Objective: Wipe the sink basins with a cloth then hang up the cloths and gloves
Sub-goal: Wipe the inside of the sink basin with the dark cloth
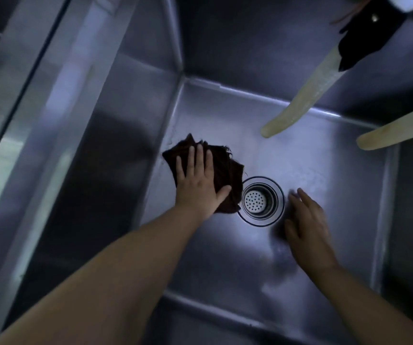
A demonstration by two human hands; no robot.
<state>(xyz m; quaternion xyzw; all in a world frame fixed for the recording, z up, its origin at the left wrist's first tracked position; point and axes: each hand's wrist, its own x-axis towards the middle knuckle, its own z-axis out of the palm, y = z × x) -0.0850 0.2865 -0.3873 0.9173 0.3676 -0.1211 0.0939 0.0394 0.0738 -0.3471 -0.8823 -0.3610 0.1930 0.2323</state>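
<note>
I look down into a deep steel sink basin (324, 170). A dark brown folded cloth (232, 175) lies on the basin floor, left of the round drain strainer (257, 200). My left hand (198, 180) presses flat on the cloth, fingers straight and spread. My right hand (307, 220) hovers just right of the drain, fingers relaxed and slightly blurred, holding nothing. No gloves are in view.
Two pale hoses (307, 95) (397, 130) hang into the basin from the upper right. A dark cloth-like thing (364, 38) hangs by the tap at the top right. The steel divider wall (81, 145) rises on the left.
</note>
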